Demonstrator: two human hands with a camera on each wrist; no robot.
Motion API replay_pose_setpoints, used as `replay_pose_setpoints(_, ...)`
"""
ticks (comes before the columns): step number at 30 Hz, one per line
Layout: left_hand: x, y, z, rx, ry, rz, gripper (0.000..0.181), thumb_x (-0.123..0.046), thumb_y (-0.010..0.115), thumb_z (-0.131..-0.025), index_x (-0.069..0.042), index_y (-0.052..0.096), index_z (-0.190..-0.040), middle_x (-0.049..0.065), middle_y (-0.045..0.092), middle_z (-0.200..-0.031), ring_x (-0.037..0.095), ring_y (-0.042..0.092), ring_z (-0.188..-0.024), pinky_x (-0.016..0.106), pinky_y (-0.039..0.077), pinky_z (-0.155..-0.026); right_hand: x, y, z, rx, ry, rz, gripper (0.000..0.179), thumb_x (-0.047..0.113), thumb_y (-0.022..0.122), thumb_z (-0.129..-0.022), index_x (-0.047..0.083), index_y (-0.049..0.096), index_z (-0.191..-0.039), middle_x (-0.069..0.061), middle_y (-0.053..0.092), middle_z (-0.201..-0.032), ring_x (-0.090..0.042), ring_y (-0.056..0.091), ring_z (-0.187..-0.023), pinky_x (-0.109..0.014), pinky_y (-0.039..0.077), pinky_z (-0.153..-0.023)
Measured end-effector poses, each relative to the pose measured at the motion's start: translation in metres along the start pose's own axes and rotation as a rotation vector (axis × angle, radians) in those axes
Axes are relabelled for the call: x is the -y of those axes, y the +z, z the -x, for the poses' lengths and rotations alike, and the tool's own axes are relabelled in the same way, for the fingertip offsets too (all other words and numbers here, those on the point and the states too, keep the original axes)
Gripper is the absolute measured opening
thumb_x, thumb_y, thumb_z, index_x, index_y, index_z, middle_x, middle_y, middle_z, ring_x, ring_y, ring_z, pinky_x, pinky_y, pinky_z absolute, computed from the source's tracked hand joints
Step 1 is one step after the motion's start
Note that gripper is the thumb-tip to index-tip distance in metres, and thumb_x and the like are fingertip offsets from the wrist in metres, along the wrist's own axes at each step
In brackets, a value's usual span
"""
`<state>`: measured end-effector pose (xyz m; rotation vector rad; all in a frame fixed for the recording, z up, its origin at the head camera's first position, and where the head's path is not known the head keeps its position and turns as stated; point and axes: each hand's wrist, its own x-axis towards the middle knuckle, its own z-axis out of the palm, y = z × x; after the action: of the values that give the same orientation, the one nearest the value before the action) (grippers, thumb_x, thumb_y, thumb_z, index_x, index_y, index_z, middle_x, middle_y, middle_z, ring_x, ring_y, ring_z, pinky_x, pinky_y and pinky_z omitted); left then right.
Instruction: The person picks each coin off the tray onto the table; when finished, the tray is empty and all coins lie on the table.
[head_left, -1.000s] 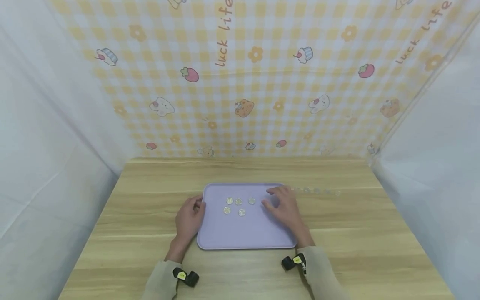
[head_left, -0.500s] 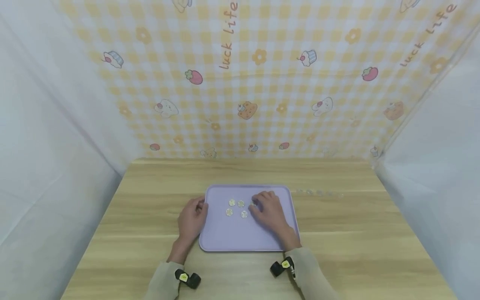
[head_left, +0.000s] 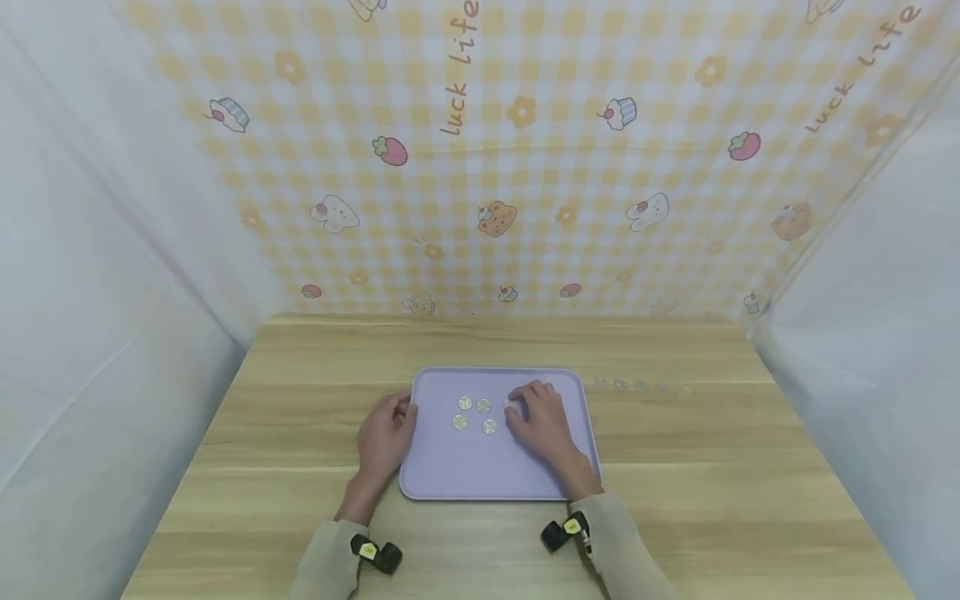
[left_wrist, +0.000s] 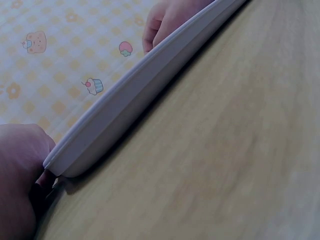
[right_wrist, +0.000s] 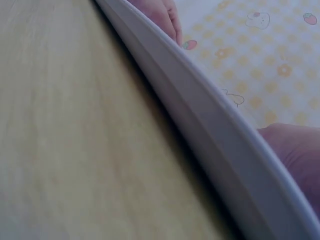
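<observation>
Count: two hands are showing, one left hand (head_left: 386,435) and one right hand (head_left: 542,422). One lilac tray (head_left: 491,475) is lying between them. Five round discs are showing: four discs (head_left: 490,427) are lying between the hands, one disc (head_left: 511,406) is sitting at the right hand's fingertips. At least five clear pieces (head_left: 621,384) are forming a row to the right of the right hand; faint, exact number uncertain. Two sleeves (head_left: 327,554) and two black wrist devices (head_left: 387,558) are showing below the hands, one each per arm. One tabletop (head_left: 712,467) is extending beneath the hands.
</observation>
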<state>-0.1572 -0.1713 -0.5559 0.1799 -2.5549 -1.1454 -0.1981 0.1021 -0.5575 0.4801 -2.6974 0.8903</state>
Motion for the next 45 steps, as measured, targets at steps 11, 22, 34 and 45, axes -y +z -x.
replay_pose_setpoints(11,-0.0015,-0.0024,0.0003,0.015,-0.033,-0.012,0.028,-0.020,0.067,-0.092,-0.007,0.071,-0.117,0.003,0.068,-0.089,0.014,0.057,-0.070,0.027,0.043,-0.063,0.0008,-0.0042,-0.0041,0.113,0.144,-0.142,0.019,0.021,0.075,-0.086,0.013,0.063,-0.099,0.000,0.062,-0.087,-0.018,0.051,-0.083,-0.041,0.037,-0.088)
replay_pose_setpoints(22,0.0004,-0.0005,0.0013,-0.001,-0.021,-0.019,0.027,-0.020,0.068,-0.091,-0.007,0.072,-0.115,0.001,0.068,-0.086,0.011,0.055,-0.066,0.024,0.042,-0.059,-0.0024,-0.0040,0.0006,0.066,0.089,-0.146,0.020,0.022,0.074,-0.088,0.017,0.071,-0.107,0.010,0.061,-0.079,-0.008,0.048,-0.072,-0.031,0.033,-0.076)
replay_pose_setpoints(34,-0.0007,-0.0005,-0.0006,0.011,-0.018,-0.020,0.028,-0.020,0.068,-0.092,-0.007,0.071,-0.116,0.002,0.068,-0.086,0.011,0.054,-0.066,0.023,0.041,-0.058,-0.0037,-0.0065,-0.0012,0.116,0.024,-0.099,0.023,0.031,0.076,-0.087,0.017,0.075,-0.105,0.002,0.073,-0.100,-0.014,0.060,-0.091,-0.034,0.038,-0.083)
replay_pose_setpoints(45,-0.0015,-0.0003,-0.0007,0.030,-0.023,-0.018,0.029,-0.020,0.067,-0.093,-0.006,0.070,-0.118,0.002,0.067,-0.087,0.011,0.055,-0.066,0.024,0.042,-0.058,-0.0045,-0.0070,0.0010,0.092,0.010,-0.135,0.022,0.032,0.078,-0.085,0.017,0.075,-0.101,0.006,0.070,-0.093,-0.009,0.055,-0.085,-0.031,0.037,-0.079)
